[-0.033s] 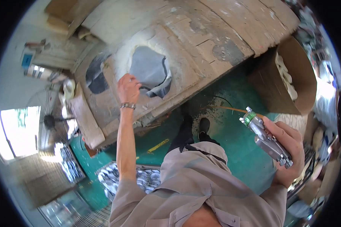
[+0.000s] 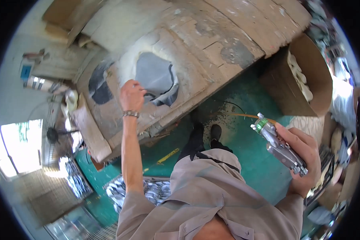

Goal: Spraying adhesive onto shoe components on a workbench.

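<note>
My left hand (image 2: 132, 95), a bracelet on its wrist, is at the near left edge of a grey sheet piece (image 2: 154, 74) with curved outlines. Its fingers are curled together against that edge; what they pinch is hidden. Darker, folded-looking parts show along the piece's near right side. Pale residue surrounds it on the cardboard-covered worktable (image 2: 196, 80). Away to the right, my right hand (image 2: 307, 150) grips a metal spray gun (image 2: 282, 148) with a green ring, its nozzle end aimed up and left, off the table.
An orange hose (image 2: 248, 116) runs near the spray gun. Another dark grey piece (image 2: 102, 84) lies left on the table. At right stands an open cardboard box (image 2: 284, 84) with cream-coloured pieces. A fan (image 2: 52, 135) is at left, and a rack of grey pieces (image 2: 156, 189) is below the table.
The view has shifted slightly. My left hand stays at the grey piece's edge, and my right hand still holds the spray gun.
</note>
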`<state>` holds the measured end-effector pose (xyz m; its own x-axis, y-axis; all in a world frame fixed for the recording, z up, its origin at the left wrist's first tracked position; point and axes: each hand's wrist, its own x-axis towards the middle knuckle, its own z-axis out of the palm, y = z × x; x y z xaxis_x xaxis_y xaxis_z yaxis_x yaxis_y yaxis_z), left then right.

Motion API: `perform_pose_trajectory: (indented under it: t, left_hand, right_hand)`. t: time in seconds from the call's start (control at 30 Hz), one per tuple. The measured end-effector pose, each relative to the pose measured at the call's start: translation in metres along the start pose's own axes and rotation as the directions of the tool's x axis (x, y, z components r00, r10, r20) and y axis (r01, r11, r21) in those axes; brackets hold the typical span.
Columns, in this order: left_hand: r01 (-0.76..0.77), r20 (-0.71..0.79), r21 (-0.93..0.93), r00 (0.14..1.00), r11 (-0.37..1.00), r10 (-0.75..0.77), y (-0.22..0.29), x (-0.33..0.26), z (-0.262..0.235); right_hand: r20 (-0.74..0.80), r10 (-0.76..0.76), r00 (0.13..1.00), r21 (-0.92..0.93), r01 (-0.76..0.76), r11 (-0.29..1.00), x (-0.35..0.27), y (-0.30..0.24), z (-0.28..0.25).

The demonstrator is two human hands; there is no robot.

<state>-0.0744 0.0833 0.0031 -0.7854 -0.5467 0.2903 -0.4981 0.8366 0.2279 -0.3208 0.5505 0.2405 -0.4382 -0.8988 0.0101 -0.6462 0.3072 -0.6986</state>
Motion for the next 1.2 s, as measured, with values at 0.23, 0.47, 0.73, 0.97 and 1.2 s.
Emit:
perform_pose_trajectory:
  t: [0.23,0.47,0.73,0.97,1.2]
  left_hand:
    - [-0.117,0.098,0.121,0.99,0.986,0.105,0.038,0.205,-0.058]
    - [-0.237,-0.222,0.198,0.934,0.951,0.279,0.082,0.294,0.036]
    - [-0.021,0.314,-0.194,0.946,0.981,0.083,0.104,0.188,0.174]
    - [0.158,0.378,0.089,0.908,0.983,-0.18,0.029,0.012,0.037]
    - [0.226,0.141,-0.022,0.965,0.974,-0.22,0.002,-0.038,0.068]
  right_hand:
    - [0.008,0.082,0.997,0.204,-0.082,0.976,0.02,-0.004,0.013]
    - [-0.088,0.258,0.962,0.145,-0.244,0.959,0.025,-0.01,0.029]
    - [-0.087,0.275,0.958,0.142,-0.261,0.955,0.029,0.001,0.033]
    - [0.098,0.049,0.994,0.209,-0.068,0.976,0.02,0.011,0.013]
    - [0.111,-0.187,0.976,0.034,0.184,0.982,0.019,0.002,-0.002]
